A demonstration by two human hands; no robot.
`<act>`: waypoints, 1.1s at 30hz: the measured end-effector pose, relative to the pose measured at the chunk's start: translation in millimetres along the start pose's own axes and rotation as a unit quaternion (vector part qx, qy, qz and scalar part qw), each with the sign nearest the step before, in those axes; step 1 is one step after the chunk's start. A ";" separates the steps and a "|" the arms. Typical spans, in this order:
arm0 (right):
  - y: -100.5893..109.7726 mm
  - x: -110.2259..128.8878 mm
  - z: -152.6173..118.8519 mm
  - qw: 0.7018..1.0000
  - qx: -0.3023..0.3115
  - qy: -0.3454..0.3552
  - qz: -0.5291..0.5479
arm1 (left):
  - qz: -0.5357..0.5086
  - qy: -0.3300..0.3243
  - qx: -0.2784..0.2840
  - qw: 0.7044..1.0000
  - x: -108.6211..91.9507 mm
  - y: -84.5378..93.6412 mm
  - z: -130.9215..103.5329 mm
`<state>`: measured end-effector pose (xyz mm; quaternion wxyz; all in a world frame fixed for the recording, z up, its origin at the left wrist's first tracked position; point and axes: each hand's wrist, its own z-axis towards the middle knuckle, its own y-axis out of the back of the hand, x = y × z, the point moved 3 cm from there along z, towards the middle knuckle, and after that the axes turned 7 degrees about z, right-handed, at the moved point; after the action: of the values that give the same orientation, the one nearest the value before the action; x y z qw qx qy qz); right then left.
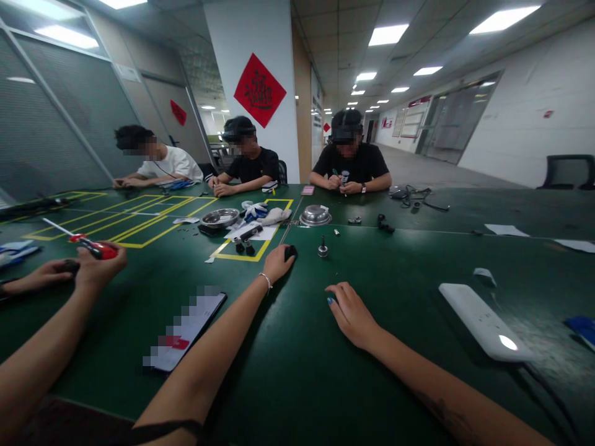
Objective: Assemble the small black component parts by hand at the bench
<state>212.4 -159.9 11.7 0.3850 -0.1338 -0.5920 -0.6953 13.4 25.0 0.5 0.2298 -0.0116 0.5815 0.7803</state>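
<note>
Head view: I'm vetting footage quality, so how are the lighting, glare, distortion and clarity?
In the head view, ceiling lights blow out white; at its right, glare spots the white power strip and the wall leans, as through a wide lens; at its middle, the black part in the left hand is too dark for detail; at its lower left, the phone is partly pixelated.

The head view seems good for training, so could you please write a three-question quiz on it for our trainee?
1. True or false: the left hand has its fingers on a black object.
2. Fill in: the white power strip lies to the ___ of the right hand.
3. What holds the red-handled screwdriver? A) nothing; B) a co-worker's hand; C) the right hand.
Key: 1 true; 2 right; 3 B.
</note>
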 end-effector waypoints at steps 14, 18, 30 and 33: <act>0.6 -5.7 0.1 0.997 -0.069 -0.009 0.046 | -0.176 -0.266 0.155 0.935 -96.9 -6.9 -40.7; 2.1 -6.3 1.7 0.989 -0.122 0.038 0.075 | -0.246 -0.306 0.173 0.903 -124.5 -12.5 -59.6; 0.8 -0.2 1.8 0.994 -0.087 0.070 -0.005 | -0.368 -0.160 0.172 0.900 -115.9 -1.0 -110.0; -1.6 2.4 0.5 0.994 -0.059 0.082 -0.030 | -0.478 -0.109 0.225 0.842 -110.9 -0.2 -109.0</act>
<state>209.6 -160.3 12.2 0.4025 -0.0807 -0.5199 -0.7491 85.4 -112.7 -3.3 0.6321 -0.1508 0.6347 0.4181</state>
